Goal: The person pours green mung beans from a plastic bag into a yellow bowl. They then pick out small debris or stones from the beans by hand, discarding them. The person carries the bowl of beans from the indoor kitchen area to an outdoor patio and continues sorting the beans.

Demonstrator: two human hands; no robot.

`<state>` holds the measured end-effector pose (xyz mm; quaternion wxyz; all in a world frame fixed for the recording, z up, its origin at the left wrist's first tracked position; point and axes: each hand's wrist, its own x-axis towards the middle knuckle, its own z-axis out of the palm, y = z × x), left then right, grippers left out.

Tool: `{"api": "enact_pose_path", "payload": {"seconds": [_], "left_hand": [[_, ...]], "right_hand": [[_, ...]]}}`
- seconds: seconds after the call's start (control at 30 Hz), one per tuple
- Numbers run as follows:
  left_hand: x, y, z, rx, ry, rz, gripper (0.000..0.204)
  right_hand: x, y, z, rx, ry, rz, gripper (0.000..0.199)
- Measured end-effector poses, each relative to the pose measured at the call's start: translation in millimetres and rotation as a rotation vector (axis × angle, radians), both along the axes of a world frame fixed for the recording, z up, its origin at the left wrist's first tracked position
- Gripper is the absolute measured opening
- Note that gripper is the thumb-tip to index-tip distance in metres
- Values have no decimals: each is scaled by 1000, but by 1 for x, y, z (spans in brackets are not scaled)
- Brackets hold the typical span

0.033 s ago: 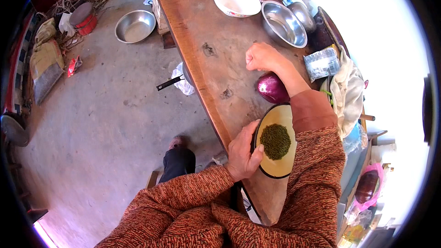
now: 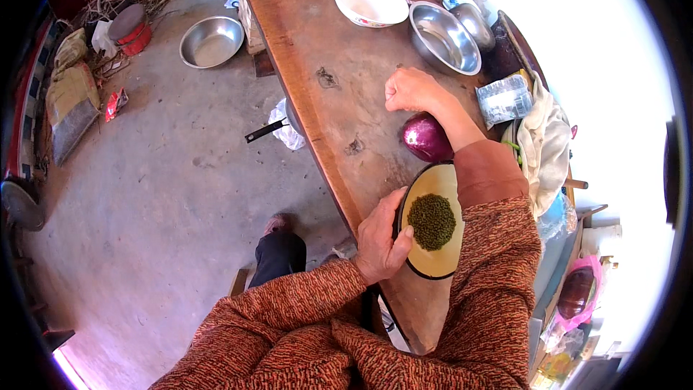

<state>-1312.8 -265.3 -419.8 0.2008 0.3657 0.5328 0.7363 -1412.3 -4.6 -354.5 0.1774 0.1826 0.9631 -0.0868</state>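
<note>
Left hand [image 2: 381, 240]: it grips the near rim of the yellow plate [image 2: 426, 263], thumb on the edge and fingers curled around the outside; I think this keeps the plate steady at the edge of the desk.
Yellow plate: it lies flat on the desk [image 2: 317, 43] close to the person's body, with a dark rim.
Green beans [image 2: 432, 221]: a small heap in the middle of the plate, touching no hand.
Right hand [image 2: 411, 89]: it reaches over the plate and rests on the bare wood further away, fingers curled in loosely; it seems to hold nothing, but the palm side is hidden.
Purple onion [image 2: 426, 137]: just beside the right wrist, between the hand and the plate.
Steel bowl [image 2: 442, 37]: farther up the desk, next to a white bowl [image 2: 369, 0].
Floor: another metal bowl [image 2: 211, 42] stands there, well apart.
</note>
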Motion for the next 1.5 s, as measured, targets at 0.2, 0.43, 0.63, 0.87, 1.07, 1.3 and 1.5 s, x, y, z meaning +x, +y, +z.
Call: {"api": "enact_pose_path", "payload": {"seconds": [0.2, 0.43, 0.63, 0.87, 1.07, 1.3, 1.5], "left_hand": [[13, -6, 8, -7, -33, 14, 50], [23, -13, 16, -21, -14, 66, 50], [32, -17, 29, -16, -1, 52, 51], [38, -16, 26, -13, 12, 62, 52], [36, -12, 20, -9, 5, 44, 52], [30, -14, 13, -13, -1, 22, 51], [31, -17, 17, 0, 36, 38, 51]], "right_hand": [[74, -16, 98, -409, 411, -5, 13], [175, -78, 143, -444, 90, -291, 11], [213, 23, 93, 107, 242, -79, 60], [185, 3, 43, -180, 289, -130, 84], [165, 8, 42, -530, 433, -310, 73], [119, 6, 29, -608, 608, -405, 69], [120, 7, -1, -677, 562, -339, 77]]}}
